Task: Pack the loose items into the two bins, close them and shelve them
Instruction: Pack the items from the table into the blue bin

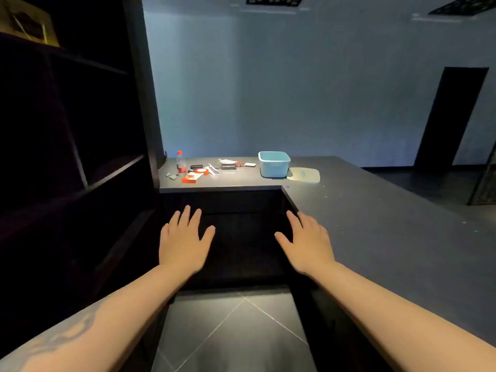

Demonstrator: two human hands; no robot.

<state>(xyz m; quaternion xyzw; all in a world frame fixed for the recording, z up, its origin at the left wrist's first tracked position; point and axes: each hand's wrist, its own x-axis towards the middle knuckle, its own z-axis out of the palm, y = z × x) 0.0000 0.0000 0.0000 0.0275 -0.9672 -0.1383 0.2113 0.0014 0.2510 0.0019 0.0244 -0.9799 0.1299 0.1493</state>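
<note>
Dim room, pale blue-grey wall behind, dark doorway (453, 116) at right. Dark L-shaped tabletop (375, 224) wraps from the far side round to the right; tiled floor (236, 331) below in the gap.

Left side: tall dark shelf unit (75, 135), compartments mostly lost in shadow, a yellowish box (26, 22) just visible on its top level.

Far section of tabletop:
- light blue bin (274, 163), upright, no lid on, contents not visible.
- its pale lid (304, 175) lies flat just beside the bin, on the right, touching or nearly so.
- only one bin in view.
- loose items clustered left of the bin, apart from it: clear bottle with red cap (181, 162) standing upright nearest the shelf unit, red-and-white tape roll (201, 171), orange-red flat box (191, 178) at the front edge, a black oblong thing (228, 167), white papers or packets (226, 161) behind it, a few small grey bits (171, 176) at the far left. Rest too small to identify.

Left hand (182, 242) and right hand (306, 242): both held out in front, palms down, fingers straight and spread, gripping nothing. They hover over the dark gap, well short of the items. Right hand sits near the inner corner edge of the tabletop; contact not clear. Left forearm carries a faint tattoo.
</note>
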